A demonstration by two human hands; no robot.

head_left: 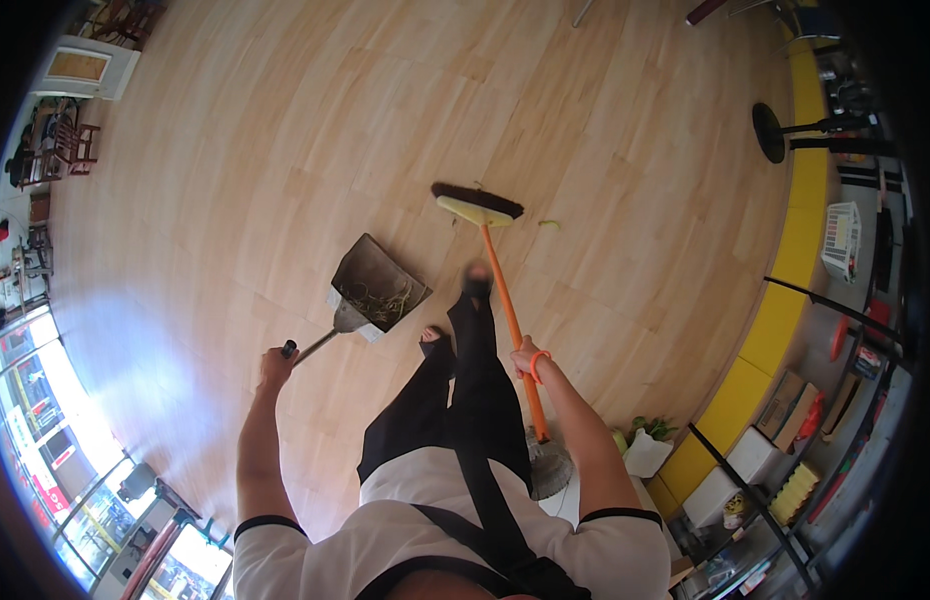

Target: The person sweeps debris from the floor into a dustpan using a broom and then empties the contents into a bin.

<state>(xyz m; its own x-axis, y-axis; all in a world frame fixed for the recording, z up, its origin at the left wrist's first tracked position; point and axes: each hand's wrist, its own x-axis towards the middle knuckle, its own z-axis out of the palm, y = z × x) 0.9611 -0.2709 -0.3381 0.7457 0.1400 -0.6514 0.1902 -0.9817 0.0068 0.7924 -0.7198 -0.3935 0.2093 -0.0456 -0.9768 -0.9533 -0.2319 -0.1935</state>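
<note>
My left hand is closed round the handle of a long-handled dustpan. Its grey metal pan rests on the floor to the left of my feet, with dry, stringy debris inside. With my right hand, which has an orange band at the wrist, I grip the orange handle of a broom. The broom's dark bristles touch the floor ahead of my feet, to the right of and beyond the pan. A small green scrap lies just right of the broom head.
Wood-look floor spreads all round. Along the right runs a yellow-edged platform with shelves, boxes and a white basket. A black round-based stand is at the far right. Wooden chairs stand far left; a leafy plant is near right.
</note>
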